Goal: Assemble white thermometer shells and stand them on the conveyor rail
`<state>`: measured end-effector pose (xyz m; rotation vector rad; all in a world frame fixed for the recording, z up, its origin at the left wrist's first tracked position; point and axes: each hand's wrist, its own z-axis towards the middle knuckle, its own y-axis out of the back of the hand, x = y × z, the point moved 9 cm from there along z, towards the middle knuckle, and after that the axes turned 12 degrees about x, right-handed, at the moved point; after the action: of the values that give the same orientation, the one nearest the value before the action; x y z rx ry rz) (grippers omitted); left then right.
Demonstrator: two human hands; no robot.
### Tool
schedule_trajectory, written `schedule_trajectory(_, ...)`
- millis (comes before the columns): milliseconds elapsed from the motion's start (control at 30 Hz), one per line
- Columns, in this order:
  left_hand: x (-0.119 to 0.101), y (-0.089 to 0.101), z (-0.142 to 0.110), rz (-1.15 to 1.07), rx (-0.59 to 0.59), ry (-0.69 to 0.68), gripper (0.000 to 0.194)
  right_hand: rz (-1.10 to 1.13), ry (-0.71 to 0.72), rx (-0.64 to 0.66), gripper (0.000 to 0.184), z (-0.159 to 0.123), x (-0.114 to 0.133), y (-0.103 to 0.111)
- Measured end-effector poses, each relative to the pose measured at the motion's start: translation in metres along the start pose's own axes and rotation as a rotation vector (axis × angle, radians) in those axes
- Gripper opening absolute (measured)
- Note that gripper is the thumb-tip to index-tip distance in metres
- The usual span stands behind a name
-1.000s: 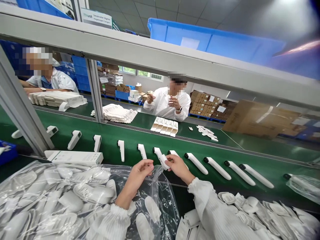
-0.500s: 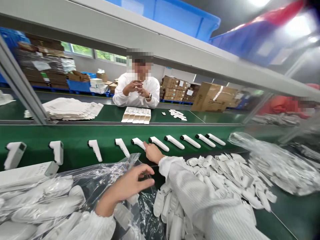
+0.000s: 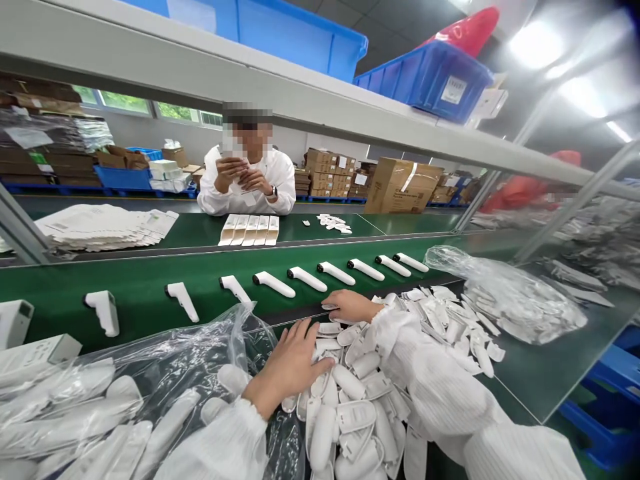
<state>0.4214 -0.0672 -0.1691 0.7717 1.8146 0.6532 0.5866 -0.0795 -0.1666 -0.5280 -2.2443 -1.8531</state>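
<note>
In the head view, the left hand [image 3: 290, 363] is spreading open, fingers apart, palm down over the near edge of the loose white covers [image 3: 356, 415]. The right hand [image 3: 353, 307] is bending its fingers at the far edge of the covers, beside the green belt [image 3: 145, 293] — whether they are gripping a cover, I cannot tell. White handheld devices [image 3: 273, 285] are lying in a row along the belt. Since the earlier frame, the right hand is no longer touching a device — it is now reaching to the covers.
</note>
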Motion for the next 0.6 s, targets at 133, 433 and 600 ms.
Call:
schedule_trajectory(133, -0.009, 0.003, 0.027, 0.05, 0.065, -0.064, 0.086, 0.046, 0.006, -0.067, 0.041, 0.009, 0.001, 0.012)
schedule_trajectory(433, -0.039, -0.004, 0.081, 0.134, 0.176, -0.219, 0.11, 0.667, -0.166, -0.472, 0.044, -0.114, -0.043, 0.06)
schedule_trajectory(600, -0.047, -0.019, 0.086, 0.194, 0.15, -0.264, 0.079, 0.777, -0.28, -0.478, 0.032, -0.161, -0.059, 0.028)
